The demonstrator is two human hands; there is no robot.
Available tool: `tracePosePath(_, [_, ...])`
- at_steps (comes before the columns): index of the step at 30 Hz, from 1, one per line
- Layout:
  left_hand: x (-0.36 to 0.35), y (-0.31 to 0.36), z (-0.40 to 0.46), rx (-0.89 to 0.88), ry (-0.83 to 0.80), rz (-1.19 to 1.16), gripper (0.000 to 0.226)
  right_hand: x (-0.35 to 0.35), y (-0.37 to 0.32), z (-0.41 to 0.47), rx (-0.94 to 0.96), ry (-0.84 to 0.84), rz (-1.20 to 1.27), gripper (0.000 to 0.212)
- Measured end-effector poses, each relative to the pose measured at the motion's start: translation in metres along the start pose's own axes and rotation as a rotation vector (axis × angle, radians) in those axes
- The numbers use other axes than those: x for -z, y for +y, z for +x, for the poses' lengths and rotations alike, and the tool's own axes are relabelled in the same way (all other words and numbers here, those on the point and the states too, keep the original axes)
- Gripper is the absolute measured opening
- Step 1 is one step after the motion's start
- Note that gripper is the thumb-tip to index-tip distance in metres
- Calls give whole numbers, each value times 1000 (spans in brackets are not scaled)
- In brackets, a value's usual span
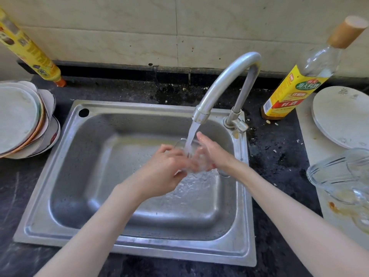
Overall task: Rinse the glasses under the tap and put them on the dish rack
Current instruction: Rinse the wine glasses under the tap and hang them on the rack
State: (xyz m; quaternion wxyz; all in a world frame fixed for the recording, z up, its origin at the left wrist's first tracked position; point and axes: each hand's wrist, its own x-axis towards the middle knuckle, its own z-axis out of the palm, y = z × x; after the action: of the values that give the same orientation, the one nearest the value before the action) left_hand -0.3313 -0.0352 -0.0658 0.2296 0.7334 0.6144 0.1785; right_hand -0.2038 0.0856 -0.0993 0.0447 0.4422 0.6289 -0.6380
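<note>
Presently, head view, one entry per item.

Sink [65, 168]: stainless steel, set in a dark speckled counter [279, 156]; basin wet, water pooling at centre.

Tap [225, 80]: curved metal spout, base at the sink's 2 o'clock corner, water running from its mouth.

Glass [182, 145]: clear, held over the basin directly under the stream, between both hands; its outline is blurred by the water.

Left hand [165, 172]: fingers curled round the glass on its 8 o'clock side.

Right hand [209, 154]: fingers curled against the glass on its 3 o'clock side, thumb raised beside the stream.

Stack of plates [22, 120]: pale, on the counter at 9 o'clock of the sink.

Yellow tube-shaped pack [30, 48]: leaning at the wall, 10 o'clock.

Bottle [299, 82]: clear with a yellow label and tan cap, standing on the counter at 2 o'clock, just beside the tap base.

White plate [343, 116]: lying at 3 o'clock on a pale board.

Clear glassware [339, 176]: several pieces grouped at 4 o'clock, on a surface with a brown smear nearby.

Tiled wall [139, 27]: beige, at 12 o'clock.
</note>
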Motion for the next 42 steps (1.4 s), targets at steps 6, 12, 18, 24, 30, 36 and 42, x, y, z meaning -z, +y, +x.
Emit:
tracePosePath(6, [-2, -4, 2, 69, 101, -30, 14, 6, 6, -12, 64, -173, 71, 74])
tracePosePath(12, [-2, 5, 7, 193, 102, -275, 4, -4, 14, -10, 150, 35, 102, 79])
tracePosePath(18, [10, 9, 9, 272, 11, -258, 8, -1, 10, -16, 94, -84, 127, 84])
tracePosePath(24, [8, 14, 10, 259, 15, -491, 13, -12, 23, -8, 213, -22, 87, 105])
tracePosePath(30, [18, 2, 10, 286, -215, -412, 19, -4, 9, -24, 43, -237, 113, 86])
tracePosePath(36, [18, 13, 13, 285, 40, -583, 11, -24, 18, -20, 236, 33, 206, 93])
tracePosePath(42, [25, 5, 12, 252, -274, -262, 21, -5, 5, -19, 13, -277, 162, 93])
